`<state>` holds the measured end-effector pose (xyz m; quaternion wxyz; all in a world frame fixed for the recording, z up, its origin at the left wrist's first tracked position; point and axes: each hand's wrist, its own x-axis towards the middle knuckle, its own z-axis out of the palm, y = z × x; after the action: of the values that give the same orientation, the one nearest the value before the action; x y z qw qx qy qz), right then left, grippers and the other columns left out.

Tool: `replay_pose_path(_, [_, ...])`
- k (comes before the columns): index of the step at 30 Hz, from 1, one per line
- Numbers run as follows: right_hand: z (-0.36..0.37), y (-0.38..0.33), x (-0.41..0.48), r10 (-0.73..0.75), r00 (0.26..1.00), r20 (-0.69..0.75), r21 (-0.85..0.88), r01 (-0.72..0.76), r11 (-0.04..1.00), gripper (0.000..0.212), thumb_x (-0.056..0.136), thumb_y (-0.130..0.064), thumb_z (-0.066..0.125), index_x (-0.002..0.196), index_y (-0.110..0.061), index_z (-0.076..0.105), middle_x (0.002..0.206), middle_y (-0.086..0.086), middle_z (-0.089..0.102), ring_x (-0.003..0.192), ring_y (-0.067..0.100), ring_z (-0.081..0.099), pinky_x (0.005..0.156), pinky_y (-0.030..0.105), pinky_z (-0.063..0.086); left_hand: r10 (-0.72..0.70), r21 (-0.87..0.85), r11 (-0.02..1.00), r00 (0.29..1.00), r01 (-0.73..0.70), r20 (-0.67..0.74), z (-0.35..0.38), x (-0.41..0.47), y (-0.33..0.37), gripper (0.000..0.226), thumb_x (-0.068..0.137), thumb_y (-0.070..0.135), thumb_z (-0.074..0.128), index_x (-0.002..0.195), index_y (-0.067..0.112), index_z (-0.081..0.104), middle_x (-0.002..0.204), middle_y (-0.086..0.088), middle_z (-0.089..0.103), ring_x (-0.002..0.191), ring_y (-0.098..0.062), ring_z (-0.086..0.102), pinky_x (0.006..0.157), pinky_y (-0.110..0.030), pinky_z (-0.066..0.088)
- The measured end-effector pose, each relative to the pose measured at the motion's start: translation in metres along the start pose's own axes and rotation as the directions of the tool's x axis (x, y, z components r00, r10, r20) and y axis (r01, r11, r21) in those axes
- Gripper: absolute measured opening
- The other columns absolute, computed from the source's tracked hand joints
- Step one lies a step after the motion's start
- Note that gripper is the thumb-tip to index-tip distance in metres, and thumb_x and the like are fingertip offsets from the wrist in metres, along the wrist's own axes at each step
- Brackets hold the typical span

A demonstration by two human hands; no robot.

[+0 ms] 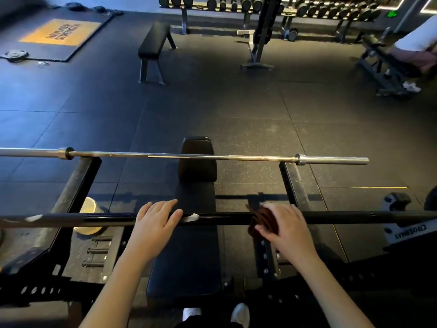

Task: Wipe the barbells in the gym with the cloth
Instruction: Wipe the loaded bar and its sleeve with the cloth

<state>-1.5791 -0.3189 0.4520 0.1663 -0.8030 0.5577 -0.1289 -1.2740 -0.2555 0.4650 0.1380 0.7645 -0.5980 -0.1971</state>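
Observation:
A black barbell [224,218] runs across the near part of the view on a rack. My left hand [157,220] rests on it with fingers straight, left of centre. My right hand [283,224] presses a folded dark brown cloth [261,221] onto the bar, right of centre, fingers curled over the cloth. A silver barbell [189,156] lies on the rack's far hooks, beyond both hands and untouched.
A black bench [196,209] lies under both bars. Black rack arms [78,185] stand left and right. A second bench [155,43], a dumbbell rack [307,5] and a seated person [416,48] are farther off. A pale bucket [91,216] sits on the floor at left.

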Motion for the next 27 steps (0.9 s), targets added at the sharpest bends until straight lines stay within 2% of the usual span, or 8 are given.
replay_pose_path(2, [0.009,-0.007,-0.003,0.061,0.997,-0.056,-0.029,-0.062,0.998,0.056,0.076,-0.050,0.065,0.122,-0.020,0.057,0.119,-0.004,0.061,0.119,0.020,0.053,0.111,0.041,0.030,-0.030,0.011,0.999,0.999,0.030,-0.011,-0.004,-0.002,-0.016,0.049,0.103,0.042,0.030,0.147,0.022,0.038,0.148,0.003,0.044,0.141,-0.011,0.028,0.118,-0.030,0.002])
replay_pose_path(4, [0.024,-0.033,0.003,0.056,0.996,-0.074,-0.037,-0.059,0.998,0.055,0.073,-0.046,0.070,0.120,-0.019,0.059,0.116,-0.003,0.061,0.117,0.020,0.055,0.108,0.039,0.032,-0.058,0.037,0.998,0.998,0.059,-0.024,-0.008,-0.003,-0.035,0.050,0.102,0.044,0.030,0.146,0.022,0.040,0.147,0.001,0.044,0.142,-0.012,0.029,0.119,-0.033,0.005])
replay_pose_path(6, [0.039,-0.064,0.013,-0.038,0.999,-0.038,-0.036,0.036,0.999,0.051,0.074,-0.046,0.071,0.117,-0.022,0.059,0.114,-0.006,0.062,0.113,0.016,0.056,0.106,0.035,0.032,-0.063,0.072,0.995,0.998,0.065,-0.022,-0.011,-0.004,-0.046,0.050,0.101,0.044,0.031,0.145,0.022,0.041,0.148,0.001,0.044,0.142,-0.014,0.029,0.119,-0.034,0.006])
replay_pose_path(10, [0.050,-0.090,0.029,-0.205,0.978,0.022,-0.066,0.206,0.976,0.050,0.072,-0.043,0.080,0.112,-0.020,0.061,0.105,-0.004,0.066,0.099,0.018,0.064,0.094,0.037,0.047,-0.047,0.084,0.995,0.999,0.049,-0.019,-0.017,0.001,-0.050,0.047,0.103,0.040,0.031,0.145,0.020,0.042,0.147,0.000,0.045,0.142,-0.015,0.030,0.119,-0.036,0.008])
replay_pose_path(17, [0.050,-0.102,0.034,-0.284,0.953,0.106,-0.125,0.296,0.947,0.062,0.073,-0.040,0.082,0.124,-0.016,0.058,0.118,0.003,0.064,0.107,0.023,0.063,0.096,0.040,0.048,-0.157,0.131,0.977,0.984,0.167,-0.085,-0.040,0.010,-0.085,0.052,0.103,0.044,0.023,0.144,0.018,0.042,0.146,-0.002,0.047,0.142,-0.016,0.031,0.119,-0.042,-0.004])
replay_pose_path(21, [0.062,-0.137,0.043,-0.352,0.923,0.154,-0.141,0.374,0.917,0.071,0.076,-0.038,0.080,0.136,-0.013,0.051,0.125,0.009,0.060,0.106,0.027,0.064,0.092,0.040,0.051,-0.149,0.161,0.972,0.980,0.169,-0.129,-0.039,0.004,-0.108,0.063,0.101,0.050,0.014,0.135,0.015,0.054,0.136,-0.004,0.058,0.134,-0.020,0.044,0.120,-0.043,0.009])
replay_pose_path(24, [0.066,-0.154,0.052,-0.354,0.907,0.229,-0.121,0.387,0.914,0.074,0.087,-0.041,0.069,0.148,-0.015,0.036,0.135,0.009,0.053,0.113,0.026,0.059,0.095,0.037,0.047,-0.141,0.082,0.984,0.971,0.159,-0.192,-0.036,0.004,-0.109,0.068,0.096,0.048,0.012,0.131,0.013,0.058,0.130,-0.006,0.062,0.130,-0.020,0.049,0.118,-0.041,0.015])
replay_pose_path(27, [0.074,-0.172,0.060,-0.370,0.891,0.262,-0.111,0.409,0.906,0.071,0.092,-0.042,0.063,0.150,-0.018,0.030,0.134,0.008,0.052,0.113,0.024,0.058,0.091,0.035,0.050,-0.174,-0.048,0.985,0.959,0.167,-0.226,-0.037,0.004,-0.109,0.070,0.096,0.050,0.011,0.133,0.012,0.057,0.132,-0.006,0.061,0.131,-0.018,0.048,0.117,-0.038,0.017])
